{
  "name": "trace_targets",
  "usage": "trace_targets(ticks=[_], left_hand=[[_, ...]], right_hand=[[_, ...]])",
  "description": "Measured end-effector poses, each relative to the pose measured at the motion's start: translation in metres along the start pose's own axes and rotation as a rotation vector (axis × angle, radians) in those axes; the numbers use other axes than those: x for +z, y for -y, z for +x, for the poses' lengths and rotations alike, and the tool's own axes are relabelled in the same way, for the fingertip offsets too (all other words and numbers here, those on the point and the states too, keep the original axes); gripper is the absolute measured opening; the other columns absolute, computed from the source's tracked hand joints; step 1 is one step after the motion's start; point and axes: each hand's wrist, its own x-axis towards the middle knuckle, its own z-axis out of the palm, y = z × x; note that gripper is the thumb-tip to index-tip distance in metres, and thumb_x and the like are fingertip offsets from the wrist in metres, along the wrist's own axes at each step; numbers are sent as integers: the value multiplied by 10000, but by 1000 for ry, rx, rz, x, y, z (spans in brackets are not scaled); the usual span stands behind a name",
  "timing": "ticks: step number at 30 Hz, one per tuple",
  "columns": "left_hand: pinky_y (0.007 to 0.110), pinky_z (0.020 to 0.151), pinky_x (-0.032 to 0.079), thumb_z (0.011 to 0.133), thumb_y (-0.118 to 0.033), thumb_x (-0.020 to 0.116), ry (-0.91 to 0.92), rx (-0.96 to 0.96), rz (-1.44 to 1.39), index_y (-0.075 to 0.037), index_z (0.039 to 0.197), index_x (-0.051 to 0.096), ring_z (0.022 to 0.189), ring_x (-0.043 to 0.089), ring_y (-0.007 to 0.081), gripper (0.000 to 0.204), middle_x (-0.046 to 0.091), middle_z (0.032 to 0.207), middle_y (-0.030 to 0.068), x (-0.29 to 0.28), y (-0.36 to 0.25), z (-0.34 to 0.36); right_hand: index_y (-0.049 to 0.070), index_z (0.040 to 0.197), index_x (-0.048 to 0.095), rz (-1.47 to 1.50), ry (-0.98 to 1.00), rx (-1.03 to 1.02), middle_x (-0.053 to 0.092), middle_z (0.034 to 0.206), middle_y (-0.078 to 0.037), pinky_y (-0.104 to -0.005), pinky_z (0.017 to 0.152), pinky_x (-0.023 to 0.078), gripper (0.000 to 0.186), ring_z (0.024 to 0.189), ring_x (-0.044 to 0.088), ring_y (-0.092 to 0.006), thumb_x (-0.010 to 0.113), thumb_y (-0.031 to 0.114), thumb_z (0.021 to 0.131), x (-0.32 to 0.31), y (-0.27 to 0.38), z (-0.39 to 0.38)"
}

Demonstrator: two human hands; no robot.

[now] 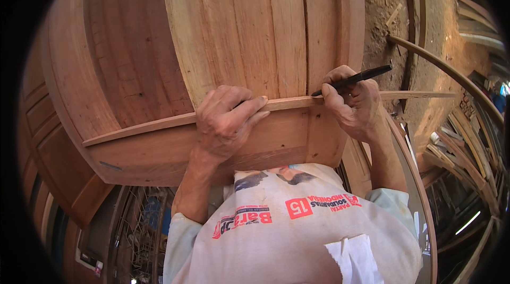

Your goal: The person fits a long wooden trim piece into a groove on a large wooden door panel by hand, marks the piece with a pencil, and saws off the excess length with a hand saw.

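Note:
A thin wooden strip [139,123] crosses a wide wooden panel [244,24] of joined pale and reddish planks. My left hand [226,119] grips the strip near its middle, thumb and curled fingers along it. My right hand [350,106] holds a black pen [366,75] slanting down to the left, its tip at the strip's upper edge, right of my left hand.
Brown panelled doors [53,140] stand at the left. Below them is a wire rack [146,231]. At the right, a long curved-looking batten [435,63] crosses the dirt floor [385,13], and loose boards [467,151] are piled.

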Motion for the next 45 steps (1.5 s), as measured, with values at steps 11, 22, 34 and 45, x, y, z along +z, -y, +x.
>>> trace_targets(ticks=[11, 22, 34, 45], left_hand=[[362, 661, 502, 730, -131, 932, 11, -16, -4, -92, 970, 808, 788, 637, 209, 273, 669, 871, 25, 2, 1, -3], [361, 670, 506, 730, -135, 932, 22, -13, -1, -91, 972, 810, 794, 638, 211, 275, 673, 873, 26, 1, 2, -4], [373, 676, 512, 700, -105, 932, 18, -15, -8, -85, 986, 812, 803, 641, 231, 311, 679, 872, 42, 2, 2, -4], [371, 699, 514, 701, -110, 935, 29, -23, 2, -76, 978, 814, 810, 639, 230, 304, 677, 869, 43, 1, 0, -2]], right_hand=[[-17, 975, 681, 37, -14, -19, 716, 759, -92, -285, 601, 559, 124, 651, 689, -118, 690, 105, 992, 5, -9, -1], [-23, 958, 669, 59, 0, -36, 674, 732, -40, -257, 551, 502, 103, 640, 645, -60, 685, 74, 990, 4, -10, 0], [-30, 951, 674, 57, -5, -42, 676, 710, -70, -293, 580, 524, 122, 640, 667, -113, 682, 86, 988, 2, -6, 0], [-23, 936, 678, 83, -23, -39, 658, 690, -65, -305, 588, 498, 131, 630, 627, -114, 693, 100, 975, 3, -7, 0]])
